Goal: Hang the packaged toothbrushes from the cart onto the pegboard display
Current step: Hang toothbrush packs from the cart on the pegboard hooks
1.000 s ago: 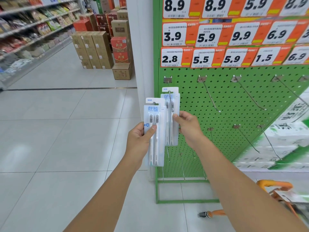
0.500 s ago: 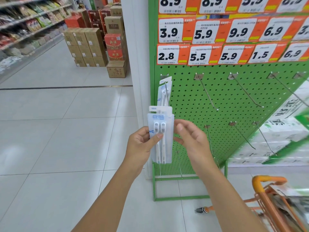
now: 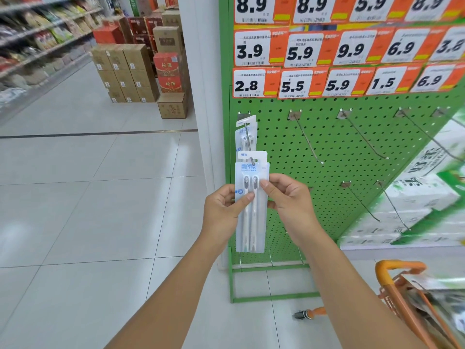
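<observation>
I hold a small stack of packaged toothbrushes (image 3: 251, 210) upright in front of the green pegboard (image 3: 334, 149). My left hand (image 3: 221, 210) grips the stack's left edge, thumb across the front. My right hand (image 3: 289, 197) pinches the right edge of the front pack near the brush heads. The tip of the leftmost peg (image 3: 249, 142) sits at the top hole of the pack behind. One toothbrush pack (image 3: 246, 133) hangs further back on that same peg. The orange cart (image 3: 417, 298) is at the lower right.
Several bare metal pegs (image 3: 307, 137) stick out from the pegboard to the right. Price tags (image 3: 352, 49) cover its top. Stacked cardboard boxes (image 3: 128, 71) stand in the aisle behind; white-green cartons (image 3: 412, 197) sit on the right shelf. Tiled floor lies to the left.
My right hand let go of the pack it hung on the leftmost peg and came down to pinch the front pack of the stack in my left hand.
</observation>
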The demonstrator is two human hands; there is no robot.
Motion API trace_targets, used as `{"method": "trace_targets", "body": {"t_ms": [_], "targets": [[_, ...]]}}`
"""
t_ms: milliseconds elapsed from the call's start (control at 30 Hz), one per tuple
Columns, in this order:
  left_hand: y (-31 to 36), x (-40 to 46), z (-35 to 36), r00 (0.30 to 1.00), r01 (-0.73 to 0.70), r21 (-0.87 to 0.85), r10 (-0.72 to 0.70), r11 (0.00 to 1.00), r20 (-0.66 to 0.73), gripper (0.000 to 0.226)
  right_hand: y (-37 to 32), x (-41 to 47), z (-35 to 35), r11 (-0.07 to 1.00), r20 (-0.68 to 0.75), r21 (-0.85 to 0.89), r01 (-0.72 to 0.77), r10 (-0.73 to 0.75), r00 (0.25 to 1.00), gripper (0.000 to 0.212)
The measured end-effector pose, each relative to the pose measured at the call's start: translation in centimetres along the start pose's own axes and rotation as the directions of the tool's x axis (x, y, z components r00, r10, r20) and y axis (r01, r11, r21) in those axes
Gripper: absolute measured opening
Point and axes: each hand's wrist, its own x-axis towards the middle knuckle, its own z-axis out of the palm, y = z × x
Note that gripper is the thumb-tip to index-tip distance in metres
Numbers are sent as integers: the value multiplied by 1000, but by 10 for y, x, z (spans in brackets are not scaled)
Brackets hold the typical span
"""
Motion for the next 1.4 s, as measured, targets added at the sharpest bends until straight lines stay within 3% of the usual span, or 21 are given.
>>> {"method": "trace_targets", "body": {"t_ms": [167,400,500,733,833,900,967,1033,1100,1167,1300,1400], "targets": [[0,26,3,997,16,76,-11,997,-73,13,3,30,5,997,-74,-29,-68,66,995,8],[7,92,3,963,-100,353,179,930,-199,1,0,102,16,995,-175,-79,-59,45,984,6],[13,119,3,953,-78,428,193,901,-233,10,1,122,22,994,-238,-85,-76,54,970,4],[21,137,2,943,-7,493,170,870,-285,18,13,138,33,993,-360,-66,-99,69,930,13],[10,105,0,929,-4,473,178,881,-325,24,18,105,23,980,-341,-149,-131,74,937,25],[-12,67,9,951,-40,444,171,895,-259,17,26,61,2,958,-260,-226,-176,115,959,16],[-39,23,29,993,-63,409,98,910,-66,15,40,10,-33,931,-111,-294,-216,191,975,5],[-63,-14,60,984,-24,382,-44,924,170,16,54,-38,-77,903,-51,-344,-259,257,965,14],[-80,-44,98,896,76,408,-242,910,373,18,61,-78,-126,870,-136,-363,-335,307,942,12],[-91,-65,132,781,132,473,-385,871,491,17,60,-109,-174,833,-243,-378,-404,332,911,3],[-115,-102,214,632,73,591,-496,803,595,10,58,-171,-292,758,-439,-481,-442,228,869,5],[-137,-128,284,600,14,637,-516,770,611,9,68,-214,-382,555,-454,-687,-469,177,873,13]]}}
